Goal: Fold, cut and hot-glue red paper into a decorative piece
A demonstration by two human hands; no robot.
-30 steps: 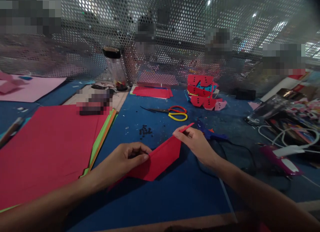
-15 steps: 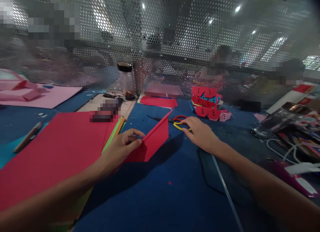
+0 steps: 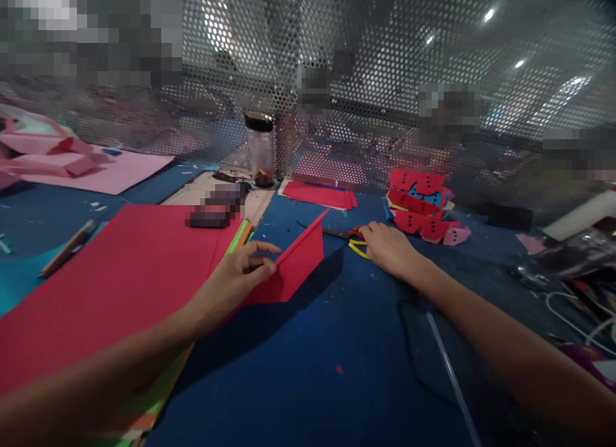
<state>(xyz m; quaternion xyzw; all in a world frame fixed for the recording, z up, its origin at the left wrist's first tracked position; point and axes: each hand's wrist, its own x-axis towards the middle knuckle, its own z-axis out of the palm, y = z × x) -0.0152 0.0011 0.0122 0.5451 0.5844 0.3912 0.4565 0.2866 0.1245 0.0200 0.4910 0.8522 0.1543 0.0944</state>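
My left hand [image 3: 248, 267] pinches a folded piece of red paper [image 3: 303, 261] by its edge, thumb in front. The paper is tilted up off the blue tabletop and casts a shadow to its right. My right hand [image 3: 387, 248] is closed over the handles of a pair of scissors [image 3: 342, 233], red and yellow loops partly hidden under the fingers. The dark blades point left along the table, behind the folded paper. Beneath my left forearm lies a large red sheet [image 3: 144, 267] on a stack of coloured paper.
Cut red, blue and pink paper pieces [image 3: 418, 206] with black dots stand behind my right hand. A lidded jar [image 3: 260, 149] and red sheets [image 3: 320, 195] are near the perforated metal screen [image 3: 375, 68]. A blurred phone-like object [image 3: 219, 206] rests on the stack; a knife-like tool [image 3: 67, 249] lies left.
The view has turned slightly left, so things sit further right. My right hand has moved further over the scissor handles and closed on them. My left hand still holds the folded paper.
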